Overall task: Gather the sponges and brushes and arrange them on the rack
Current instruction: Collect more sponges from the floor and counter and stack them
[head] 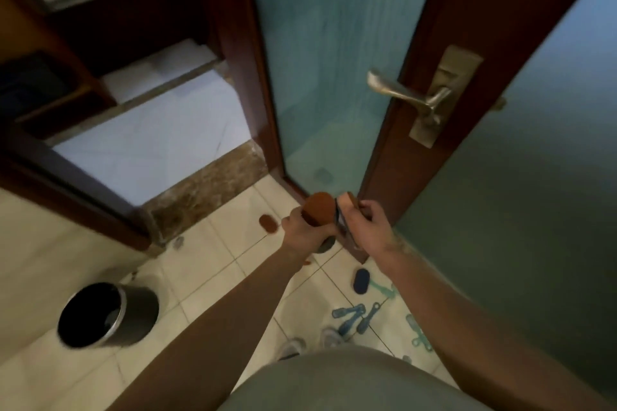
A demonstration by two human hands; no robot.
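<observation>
A tiled bathroom floor [213, 277] beside a frosted glass door [334, 60]. Both hands are raised together: the left hand [300, 230] is closed around a brown sponge [319, 208], and the right hand [367, 223] pinches a smaller sponge [350, 200] against it. A brown sponge [268, 223], a blue sponge [361, 280] and teal brushes [354, 314] lie on the floor; best to stack the held ones firmly before bending for more

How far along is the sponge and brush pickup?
Early to midway, at a guess. Done: nothing shows as racked; no rack is in view. In hand: the left hand grips a brown sponge, the right hand holds another item, too blurred to name. Left: a brown sponge on the floor, a dark blue sponge and several teal brushes on the tiles by the glass door.
</observation>
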